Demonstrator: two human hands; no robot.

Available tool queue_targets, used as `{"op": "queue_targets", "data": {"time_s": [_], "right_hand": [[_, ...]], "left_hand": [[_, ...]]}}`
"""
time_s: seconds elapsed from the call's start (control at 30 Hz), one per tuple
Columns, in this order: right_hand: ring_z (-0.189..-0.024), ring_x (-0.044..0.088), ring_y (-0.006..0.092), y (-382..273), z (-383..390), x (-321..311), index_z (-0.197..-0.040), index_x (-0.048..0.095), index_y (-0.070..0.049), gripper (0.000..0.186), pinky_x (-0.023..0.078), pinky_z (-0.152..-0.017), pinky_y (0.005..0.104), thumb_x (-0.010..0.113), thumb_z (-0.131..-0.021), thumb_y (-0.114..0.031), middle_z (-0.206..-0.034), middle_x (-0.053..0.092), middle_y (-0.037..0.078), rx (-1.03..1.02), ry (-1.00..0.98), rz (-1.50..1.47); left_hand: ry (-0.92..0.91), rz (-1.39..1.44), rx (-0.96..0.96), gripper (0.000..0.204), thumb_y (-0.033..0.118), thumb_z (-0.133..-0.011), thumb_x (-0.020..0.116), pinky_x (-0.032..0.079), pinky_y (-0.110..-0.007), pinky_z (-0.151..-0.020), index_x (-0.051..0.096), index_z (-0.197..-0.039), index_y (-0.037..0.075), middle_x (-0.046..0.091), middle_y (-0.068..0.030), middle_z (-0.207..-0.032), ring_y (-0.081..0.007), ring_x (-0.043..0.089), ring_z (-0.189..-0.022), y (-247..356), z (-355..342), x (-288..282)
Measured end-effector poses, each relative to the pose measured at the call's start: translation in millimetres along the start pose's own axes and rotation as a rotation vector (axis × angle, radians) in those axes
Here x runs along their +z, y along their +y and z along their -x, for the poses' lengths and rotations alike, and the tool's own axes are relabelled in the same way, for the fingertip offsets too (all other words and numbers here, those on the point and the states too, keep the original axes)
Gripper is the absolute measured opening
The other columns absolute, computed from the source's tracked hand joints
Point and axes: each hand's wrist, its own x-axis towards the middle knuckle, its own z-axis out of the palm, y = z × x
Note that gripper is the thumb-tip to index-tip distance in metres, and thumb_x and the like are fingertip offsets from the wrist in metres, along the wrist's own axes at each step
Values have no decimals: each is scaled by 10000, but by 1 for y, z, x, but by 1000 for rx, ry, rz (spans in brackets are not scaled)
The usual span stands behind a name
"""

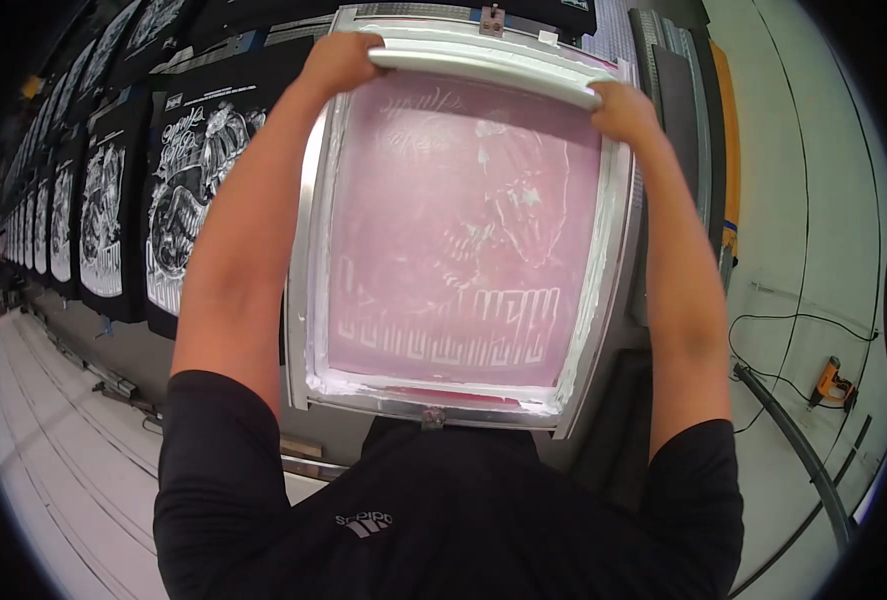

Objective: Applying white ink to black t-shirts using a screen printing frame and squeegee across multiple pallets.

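Both my arms reach forward over a screen-printing screen with pinkish mesh in a metal frame. A long pale squeegee lies across the far end of the mesh, tilted slightly down to the right. My left hand is closed around its left end. Its right end is in the grip of my right hand, near the frame's right side. White ink streaks the inner edges of the frame, and pale lettering and a stepped pattern show in the mesh. The squeegee's lower edge is hidden.
To the left, a row of black shirts with white prints lies on several boards. A clamp holds the frame's far edge, another fitting its near edge. On the floor at right lie an orange heat gun and loose cables.
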Motion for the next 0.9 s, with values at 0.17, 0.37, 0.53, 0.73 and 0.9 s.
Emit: {"op": "queue_targets", "data": {"time_s": [0.17,0.37,0.53,0.73,0.9], "right_hand": [[-908,671,378,9,-50,-36,-1061,707,-52,466,524,-855,396,576,-617,-109,-950,700,214,-177,-128,-94],[-823,684,323,33,-92,-52,-1041,702,-26,486,527,-798,366,650,-564,-99,-875,707,195,-130,-243,-195],[-886,679,326,20,-106,-37,-1041,685,-9,484,516,-833,361,693,-576,-147,-934,707,195,-212,-321,-45],[-1029,636,374,-67,-107,-19,-1104,685,-56,467,488,-933,393,594,-650,-119,-1084,671,222,-237,-184,-137],[-1059,621,384,-75,-46,-15,-1138,679,-66,493,475,-962,395,536,-666,-84,-1108,664,220,-205,-143,-64]], "left_hand": [[49,245,91,376,361,-689,784,493,-431,-846,724,-977,127,713,-116,-929,-320,655,-923,-8,-12,-42],[144,316,-169,343,204,-870,678,486,-416,-890,632,-1174,52,663,-179,-1100,-328,644,-1000,77,124,-50],[-1337,680,-240,408,409,-942,574,497,-432,-725,676,-976,16,684,-182,-885,-314,660,-801,161,375,-31],[-923,1366,-768,528,500,-911,613,392,-347,-548,597,-733,3,510,-51,-582,-159,450,-562,233,500,32],[-794,1141,-551,437,419,-908,641,405,-371,-551,629,-752,12,558,-81,-598,-184,475,-543,233,509,56]]}}
